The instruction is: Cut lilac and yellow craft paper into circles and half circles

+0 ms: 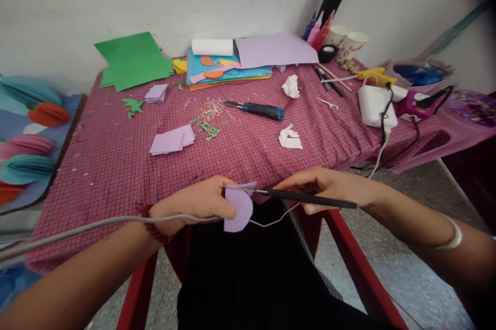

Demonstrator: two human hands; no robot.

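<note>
My left hand (207, 200) pinches a piece of lilac paper (239, 210) with a rounded right edge, just over the front edge of the table. Black-handled scissors (298, 195) are in my right hand (325, 188), their blades reaching left across the top of the paper. A narrow flap of lilac paper stands above the blades. How my right fingers sit in the handles is partly hidden. Two stacks of cut lilac paper lie farther off, a nearer stack (170, 141) and a farther stack (156, 93).
On the checked tablecloth (232, 157) lie craft knives (258, 109), paper scraps (211, 128), green sheets (135, 61) and a large lilac sheet (275, 50). Glue bottles (320, 33) and paper cups (352, 45) stand at the back right. A white box with cables (375, 105) sits at right. A cable (116, 221) crosses my left wrist.
</note>
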